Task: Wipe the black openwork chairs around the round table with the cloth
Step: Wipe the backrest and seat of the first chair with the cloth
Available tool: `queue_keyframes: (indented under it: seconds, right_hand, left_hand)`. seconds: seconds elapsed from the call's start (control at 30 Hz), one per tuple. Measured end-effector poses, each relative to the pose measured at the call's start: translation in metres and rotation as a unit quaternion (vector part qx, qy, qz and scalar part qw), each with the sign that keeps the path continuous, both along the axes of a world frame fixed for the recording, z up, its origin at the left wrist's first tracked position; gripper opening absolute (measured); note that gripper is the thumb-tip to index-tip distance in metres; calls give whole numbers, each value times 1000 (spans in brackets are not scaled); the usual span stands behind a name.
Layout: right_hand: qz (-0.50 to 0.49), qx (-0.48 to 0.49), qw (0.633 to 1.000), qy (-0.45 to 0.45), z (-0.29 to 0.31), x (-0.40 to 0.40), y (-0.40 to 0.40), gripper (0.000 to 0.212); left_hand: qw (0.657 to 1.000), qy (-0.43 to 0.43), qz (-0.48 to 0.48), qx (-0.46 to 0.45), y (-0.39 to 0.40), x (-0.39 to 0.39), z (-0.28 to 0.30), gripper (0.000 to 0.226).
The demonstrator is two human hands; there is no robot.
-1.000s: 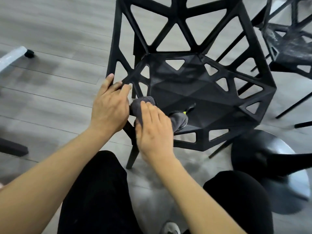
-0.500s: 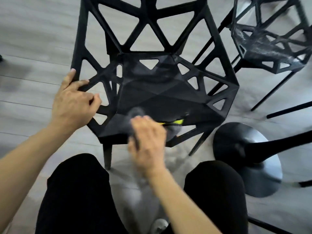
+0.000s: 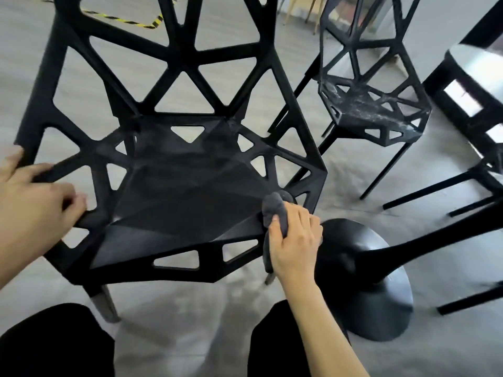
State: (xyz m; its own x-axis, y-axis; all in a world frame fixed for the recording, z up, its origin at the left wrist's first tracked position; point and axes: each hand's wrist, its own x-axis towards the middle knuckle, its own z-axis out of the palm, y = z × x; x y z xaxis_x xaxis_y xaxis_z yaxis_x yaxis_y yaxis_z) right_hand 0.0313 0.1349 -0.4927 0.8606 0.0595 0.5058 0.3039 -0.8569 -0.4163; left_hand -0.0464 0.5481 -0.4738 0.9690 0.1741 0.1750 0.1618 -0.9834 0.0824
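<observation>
A black openwork chair (image 3: 174, 191) fills the middle of the view, its seat facing me. My left hand (image 3: 32, 208) grips the chair's left side frame, fingers curled round a bar. My right hand (image 3: 295, 240) holds a dark grey cloth (image 3: 275, 210) bunched against the seat's front right corner. A second black openwork chair (image 3: 375, 107) stands behind to the right, its seat streaked with pale dust. Part of the round table's top (image 3: 473, 61) shows at the right edge.
The table's black pedestal base (image 3: 375, 295) sits on the grey floor just right of my right hand. Black legs of other chairs (image 3: 435, 186) cross the right side. My dark-trousered knees (image 3: 54, 344) are at the bottom. Yellow-black tape (image 3: 122, 20) lies far back.
My right hand has slid the cloth from the seat's front left across to its front right corner. My left hand keeps its grip on the left frame. The view has shifted right.
</observation>
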Motion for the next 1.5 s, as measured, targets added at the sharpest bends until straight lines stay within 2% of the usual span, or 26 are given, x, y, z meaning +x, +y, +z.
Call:
queue_keyframes:
  seconds: [0.03,0.1,0.17,0.2,0.27,0.3,0.33,0.47,0.53,0.63,0.7,0.8,0.9,1.0,1.07,1.13,1.2,1.3,1.4,1.5]
  right_hand:
    - [-3,-7,1000,1,0,3,-2,33]
    - [40,-29,999,15,4,5,-2,34]
    - [69,-13,998,-9,21,13,-11,36]
    - [48,20,998,-40,32,21,-19,36]
    - [-30,101,988,-111,51,43,-36,39]
    - [-58,119,984,-116,55,56,-40,42]
    - [-63,117,987,-91,55,70,-42,44]
    - [64,66,994,57,30,106,-45,53]
    - [65,62,994,62,32,119,-48,59]
    - [7,-37,999,35,46,146,-36,64]
    - [-9,-95,995,24,60,172,-16,58]
    - [3,-92,995,36,84,222,19,46]
    - [-17,-119,992,42,102,261,57,46]
    - [-25,-236,970,-43,94,264,63,55]
    - [72,-275,948,-145,82,249,43,52]
    - [223,-318,901,-191,67,229,14,44]
    - [290,-363,868,-174,51,207,-3,46]
    - [246,-376,883,-135,37,203,2,52]
    - [218,-420,872,-127,28,225,41,40]
    - [213,-431,875,-55,26,252,106,22]
  left_hand:
    - [999,-25,40,-18,-27,9,8,40]
    - [997,-73,6,-9,-98,27,22,33]
    - [993,-35,-97,-63,-155,61,25,42]
    - [987,-12,-126,-95,-174,81,21,45]
    - [986,43,-127,-102,-191,116,5,50]
    - [987,71,-113,-94,-194,127,-5,53]
    - [987,89,-99,-90,-194,133,-14,56]
    - [983,124,-85,-104,-191,132,-30,75]
    - [982,129,-91,-102,-193,132,-26,86]
    - [980,125,-96,-119,-196,132,-24,86]
    - [980,122,-101,-117,-195,132,-25,85]
    - [981,120,-104,-115,-195,132,-25,83]
    - [982,120,-94,-113,-195,132,-25,71]
    - [982,115,-95,-113,-194,132,-26,68]
    - [981,113,-97,-122,-192,131,-25,66]
    - [980,110,-100,-133,-192,132,-27,60]
    - [981,105,-99,-129,-192,131,-27,65]
    - [981,102,-103,-127,-195,129,-27,81]
    - [982,96,-106,-126,-197,128,-26,81]
    - [981,90,-109,-130,-195,127,-25,78]
